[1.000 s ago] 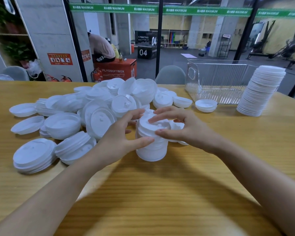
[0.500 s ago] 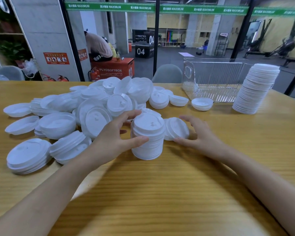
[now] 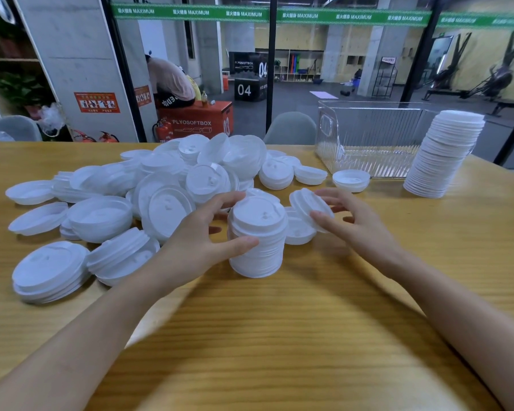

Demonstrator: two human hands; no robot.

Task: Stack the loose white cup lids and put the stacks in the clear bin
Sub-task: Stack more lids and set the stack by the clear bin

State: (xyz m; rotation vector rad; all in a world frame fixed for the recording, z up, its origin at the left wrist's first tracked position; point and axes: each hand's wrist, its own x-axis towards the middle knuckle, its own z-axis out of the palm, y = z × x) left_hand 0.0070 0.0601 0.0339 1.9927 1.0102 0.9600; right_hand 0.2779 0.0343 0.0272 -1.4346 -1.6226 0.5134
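Note:
A short stack of white lids (image 3: 257,238) stands on the wooden table (image 3: 279,336) in front of me. My left hand (image 3: 204,237) grips its left side, thumb at the front and fingers behind. My right hand (image 3: 350,221) pinches a single white lid (image 3: 307,204), tilted on edge just right of the stack, above another lid (image 3: 297,231) lying flat. A large heap of loose lids (image 3: 166,185) spreads to the left and behind. The clear bin (image 3: 371,137) sits at the back right, with nothing visible inside.
A tall leaning stack of lids (image 3: 445,152) stands right of the bin. One upturned lid (image 3: 350,180) lies before the bin. Small stacks (image 3: 49,271) sit at the near left. Chairs stand behind the table; a person sits beyond the glass.
My right hand left the top of the stack, reached right to a lid lying beside it, and has lifted that lid on edge. My left hand stays on the stack.

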